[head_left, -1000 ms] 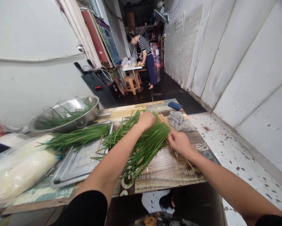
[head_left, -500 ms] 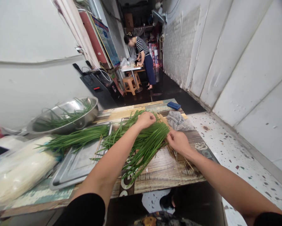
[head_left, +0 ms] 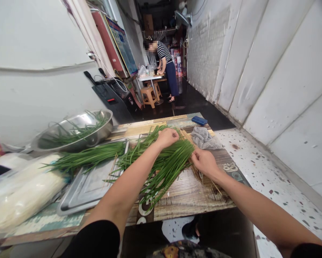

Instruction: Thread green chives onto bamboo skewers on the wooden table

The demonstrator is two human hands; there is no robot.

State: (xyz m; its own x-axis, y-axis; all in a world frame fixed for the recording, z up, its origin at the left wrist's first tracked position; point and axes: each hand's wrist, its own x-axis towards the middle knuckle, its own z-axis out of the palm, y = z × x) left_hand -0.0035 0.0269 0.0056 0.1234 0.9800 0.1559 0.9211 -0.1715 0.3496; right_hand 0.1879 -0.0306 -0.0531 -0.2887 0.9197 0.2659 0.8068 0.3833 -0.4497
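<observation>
The left hand (head_left: 166, 137) is resting on the far end of a pile of green chives (head_left: 163, 163), its fingers curled down over the stalks and gripping a small bunch of them. The right hand (head_left: 204, 162) is lying at the right edge of the same pile, fingers bent and pinching at the cut ends of the chives; whether it is also holding one of the thin bamboo skewers (head_left: 204, 177) lying under it cannot be told.

The chives are lying fanned out on the wooden tabletop (head_left: 188, 195), tips pointing toward the person and to the left. The skewers are lying just right of the chives, partly tucked under them. A grey cloth (head_left: 205, 139) is sitting crumpled beyond the skewers, right of the chives, and a small blue block (head_left: 199, 120) is lying farther off behind the cloth.

Left of the chives a flat metal tray (head_left: 89, 186) is sitting on the tabletop, with a second bundle of chives (head_left: 87, 157) lying across its far edge. Beyond that bundle a metal bowl (head_left: 75, 130) is holding a few more green stalks. At the far left of the tray, clear plastic bags of pale noodles (head_left: 23, 195) are lying.

Well behind the chives, down the passage, another person (head_left: 165, 66) in a striped top is bending over a small table.
</observation>
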